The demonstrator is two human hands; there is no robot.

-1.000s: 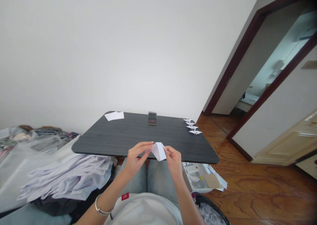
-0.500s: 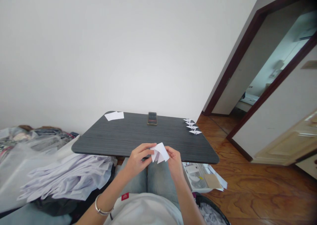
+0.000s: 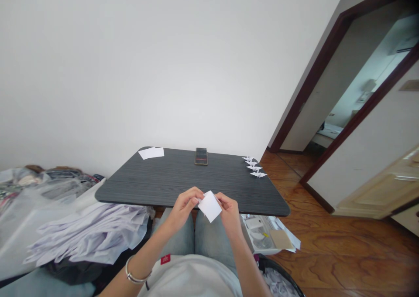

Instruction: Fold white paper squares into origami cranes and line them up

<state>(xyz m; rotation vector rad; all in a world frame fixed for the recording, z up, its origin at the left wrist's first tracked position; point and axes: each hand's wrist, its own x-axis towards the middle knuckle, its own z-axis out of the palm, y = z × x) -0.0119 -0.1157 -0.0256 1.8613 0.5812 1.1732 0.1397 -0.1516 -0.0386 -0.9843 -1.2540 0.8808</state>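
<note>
A small folded sheet of white paper (image 3: 210, 206) is held in the air above my lap, by the near edge of the dark table (image 3: 183, 179). It looks like a flat diamond from here. My left hand (image 3: 184, 207) pinches its left corner between thumb and fingers. On the opposite side my right hand (image 3: 228, 208) grips the right corner, with the fingertips partly behind the paper. Several white folded paper cranes (image 3: 258, 174) stand in a row at the table's right end. White paper sheets (image 3: 151, 153) lie at the far left corner.
A phone (image 3: 201, 156) lies at the table's back edge, near the wall. To the left is a heap of white cloth or paper (image 3: 88, 236). Below the table's right side are a box of odds and ends (image 3: 262, 236) and a bin of crumpled paper (image 3: 281, 284).
The paper's loose, spread flaps have come together, so it now shows as a flat diamond. My left fingers have closed in on its left corner.
</note>
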